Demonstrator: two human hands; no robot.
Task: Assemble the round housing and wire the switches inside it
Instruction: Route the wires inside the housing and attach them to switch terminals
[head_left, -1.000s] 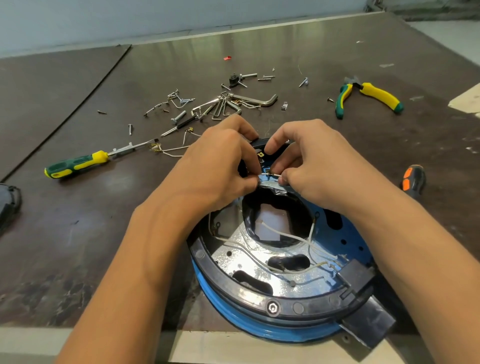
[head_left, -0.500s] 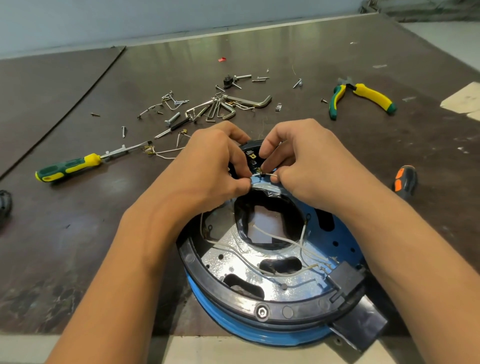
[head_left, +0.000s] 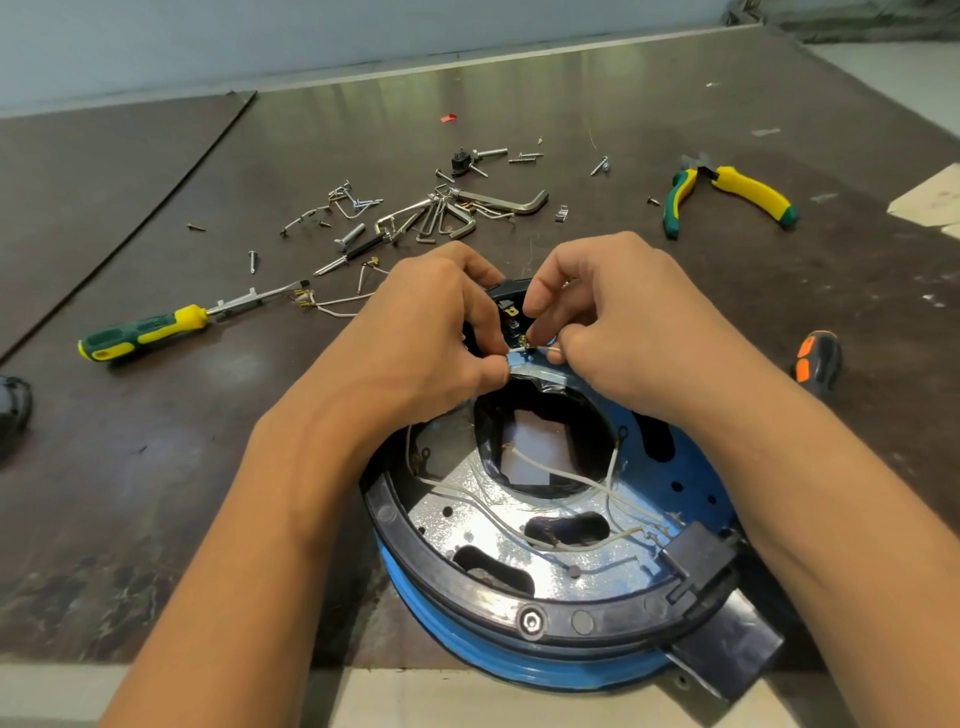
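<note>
Blue round housing, black-rimmed, at the near edge of the table, uncovered; white wires loose inside; left hand and right hand each pinch one wire end at the far-rim switch; screws lie beyond; wiring judged partway, closing not done.

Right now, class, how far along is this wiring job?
Done: several white wires lie inside the round housing. In hand: left hand and right hand pinch a wire end at the switch terminals. Left: loose screws and screwdriver lie unused, so fastening likely remains.
</note>
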